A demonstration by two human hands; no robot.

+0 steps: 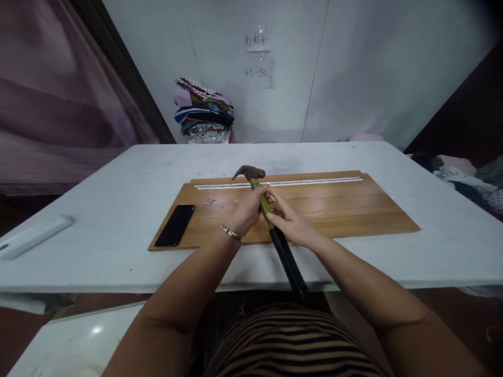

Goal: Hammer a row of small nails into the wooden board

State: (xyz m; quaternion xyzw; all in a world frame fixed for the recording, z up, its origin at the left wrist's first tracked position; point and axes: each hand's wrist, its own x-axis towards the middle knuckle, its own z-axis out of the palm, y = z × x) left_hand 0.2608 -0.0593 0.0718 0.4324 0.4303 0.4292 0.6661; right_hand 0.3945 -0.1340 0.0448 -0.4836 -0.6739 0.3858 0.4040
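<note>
A claw hammer (288, 259) with a rusty head, a yellow-green shaft and a black grip is held between both hands above the board. My left hand (249, 208) closes on the shaft just under the head, with a bracelet on its wrist. Lower down the shaft, my right hand (288, 222) also has its fingers wrapped around it. The head points away from me and the black grip slants back towards my body. Beneath lies a wooden board (334, 209) with a pale measuring strip (314, 183) along its far side. Several small nails (210, 201) lie on its left part.
A black phone (175, 225) rests on the board's left end. The board is on a white table (98, 209), with a long white object (35, 236) at its left edge. Folded clothes (206, 112) are stacked by the wall, below handwritten paper notes (257, 72). More cloth is piled at right.
</note>
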